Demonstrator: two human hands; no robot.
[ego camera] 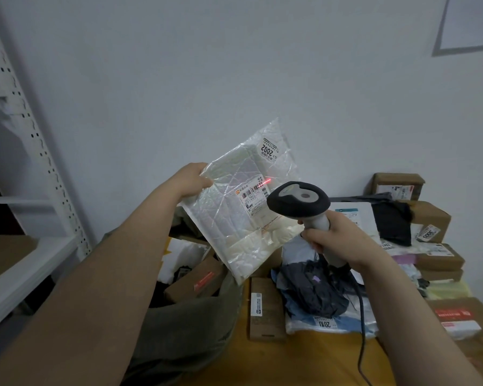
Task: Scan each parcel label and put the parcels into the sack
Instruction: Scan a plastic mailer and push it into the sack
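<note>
My left hand (191, 179) pinches the upper left corner of a white bubble-wrap parcel (234, 215) and holds it up in the air, tilted. Its shipping label (253, 197) faces me, and a red scan line falls on the label's right end. My right hand (336, 236) grips the handle of a black and grey barcode scanner (299, 201), whose head points at the label from just right of the parcel. Below the parcel, an olive sack (195, 316) stands open with cardboard boxes and white packets inside.
More parcels cover the wooden table (313, 363): a dark poly bag (313, 291), a small brown box (265, 310), stacked cardboard boxes (430, 218) along the right wall. The scanner's cable (361, 330) trails down the table. A white metal shelf rack (25, 151) stands left.
</note>
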